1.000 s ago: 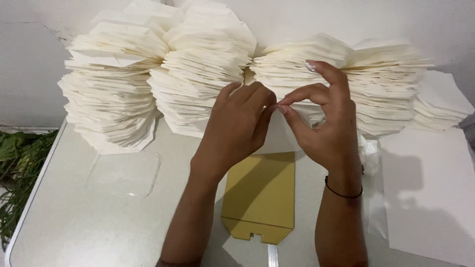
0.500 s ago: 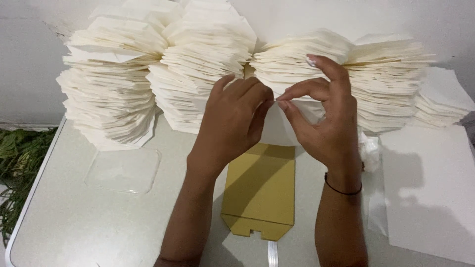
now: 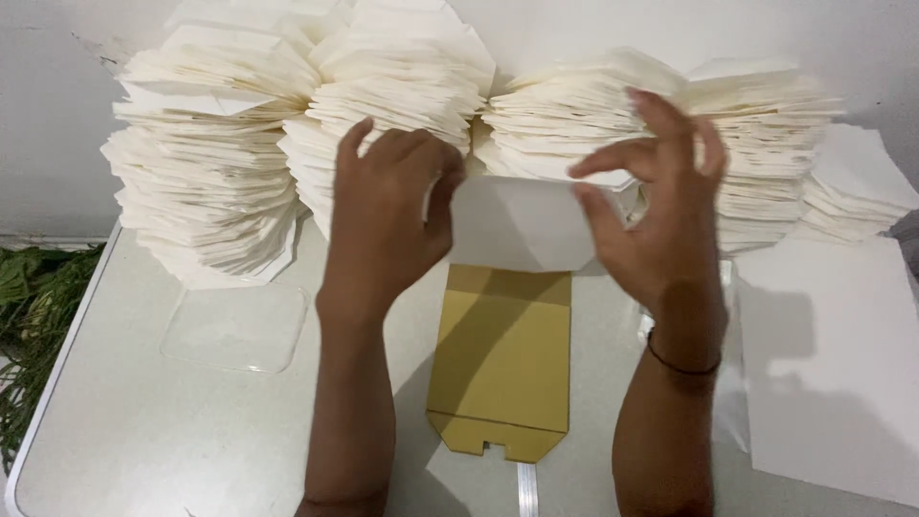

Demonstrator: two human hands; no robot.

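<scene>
My left hand [image 3: 388,215] and my right hand [image 3: 656,206] hold a flat piece of white card [image 3: 517,225] by its two side edges, above the table. The card is spread wide between them, its lower corners cut at an angle. Below it a gold card cut-out [image 3: 503,359] lies flat on the white table [image 3: 124,440], between my forearms. A dark band sits on my right wrist.
Tall stacks of folded white card [image 3: 215,144] fill the back of the table against the wall. A clear plastic sheet [image 3: 235,325] lies at left. White sheets [image 3: 833,354] lie at right. Green leaves [image 3: 33,297] show beyond the table's left edge.
My hands were close together, pinching at the white card; now they have moved apart and the card is spread flat between them.
</scene>
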